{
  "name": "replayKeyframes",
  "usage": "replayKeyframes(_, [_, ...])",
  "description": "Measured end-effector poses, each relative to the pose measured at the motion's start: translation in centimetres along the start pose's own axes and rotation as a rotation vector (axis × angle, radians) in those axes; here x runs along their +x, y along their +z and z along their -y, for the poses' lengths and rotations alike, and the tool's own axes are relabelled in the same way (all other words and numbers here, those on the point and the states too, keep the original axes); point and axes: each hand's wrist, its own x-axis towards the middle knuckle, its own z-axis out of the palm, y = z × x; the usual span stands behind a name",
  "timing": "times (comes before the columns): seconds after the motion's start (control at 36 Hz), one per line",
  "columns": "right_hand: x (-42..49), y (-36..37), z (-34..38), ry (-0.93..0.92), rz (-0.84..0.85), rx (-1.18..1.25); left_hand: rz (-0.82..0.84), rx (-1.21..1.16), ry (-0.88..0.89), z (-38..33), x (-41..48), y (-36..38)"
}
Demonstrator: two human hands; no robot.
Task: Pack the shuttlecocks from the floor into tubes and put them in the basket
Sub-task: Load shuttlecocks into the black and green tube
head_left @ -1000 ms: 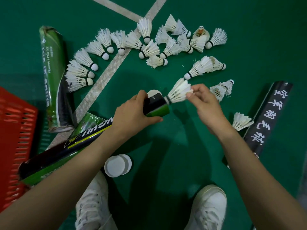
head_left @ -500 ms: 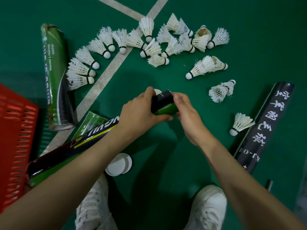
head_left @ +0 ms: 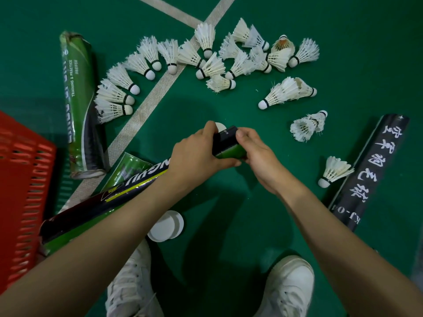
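Green court floor (head_left: 343, 30), white line (head_left: 146, 104) running diagonally across it. Red slatted basket (head_left: 20, 179) sat at the left edge. The black-green tube (head_left: 103, 202) was off the floor, slanting from beside the basket up to frame centre. Green tube (head_left: 79, 106) lay on the floor left of the line, near the basket. Black tube (head_left: 370, 175) with white characters lay at far right.

Left hand (head_left: 194, 154) was wrapped round the black-green tube near its far end, thumb on top. Right hand (head_left: 258, 156) gripped that same end, thumb on the rim and fingers curled underneath. The tube mouth was covered, so I couldn't tell what was inside.

Loose shuttlecocks (head_left: 210, 67) lay on the floor in an arc beyond the hands, from beside the green tube across to the upper right. One single shuttlecock (head_left: 334, 170) was just beside the black tube. Two white caps (head_left: 164, 226) lay overlapping under the left forearm.
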Motion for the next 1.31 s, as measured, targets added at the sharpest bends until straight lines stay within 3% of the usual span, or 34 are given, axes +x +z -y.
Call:
replayKeyframes(0.14, [0.1,0.2,-0.2,0.035,-0.011,0.093,0.046,0.010,-0.019,0.3,0.3,0.8])
replayKeyframes(0.28, [-0.5,0.3,-0.6,-0.030,-0.231,0.178,0.070,0.028,-0.023,0.9,0.1,1.4])
replayKeyframes(0.47, [-0.9,1.0,0.0,-0.026,-0.245,0.298,0.064,0.041,-0.023,0.6,0.1,1.5])
replayKeyframes(0.64, [-0.6,1.1,0.4,-0.013,-0.200,0.256,0.076,0.021,-0.051,0.9,0.1,1.7])
replayKeyframes(0.86, [-0.5,0.6,-0.7,-0.019,-0.308,0.225,0.285,0.147,0.011,2.9,-0.5,1.6])
replayKeyframes(0.97, [-0.3,0.5,-0.6,0.035,-0.236,0.141,0.207,0.236,0.016,3.7,-1.2,1.7])
replayKeyframes(1.31, [0.4,2.6,0.0,0.097,-0.056,0.138,0.170,0.179,-0.054,6.4,-2.8,1.0])
